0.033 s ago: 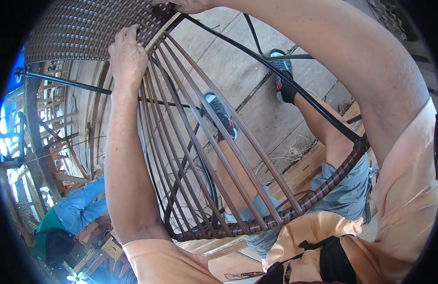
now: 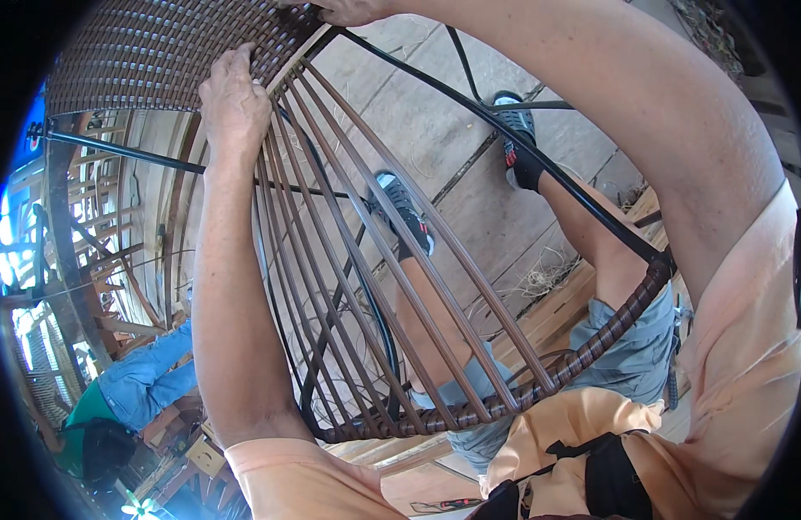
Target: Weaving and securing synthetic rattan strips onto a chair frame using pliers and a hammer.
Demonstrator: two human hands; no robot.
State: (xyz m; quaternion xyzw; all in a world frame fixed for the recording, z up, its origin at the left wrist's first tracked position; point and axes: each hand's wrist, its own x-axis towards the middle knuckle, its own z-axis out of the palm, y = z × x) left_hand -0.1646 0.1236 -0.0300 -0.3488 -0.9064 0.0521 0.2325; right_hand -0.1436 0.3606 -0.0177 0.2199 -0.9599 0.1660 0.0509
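A black metal chair frame (image 2: 582, 204) is held up in front of me, partly wound with brown wicker. Woven brown wicker panel (image 2: 149, 52) fills the top left; long loose brown strands (image 2: 366, 251) fan down from it to the wrapped lower rim (image 2: 539, 390). My left hand (image 2: 234, 100) grips the edge of the woven panel where the strands begin. My right hand (image 2: 348, 10) is at the top edge, fingers closed on the frame and weave; most of it is cut off by the picture's rim.
My legs in grey shorts and grey shoes (image 2: 405, 208) show through the strands, over a concrete floor (image 2: 435, 130). A person in blue trousers (image 2: 149, 381) sits at lower left beside stacked wooden frames (image 2: 80, 260). Wooden planks (image 2: 565, 303) lie near my knees.
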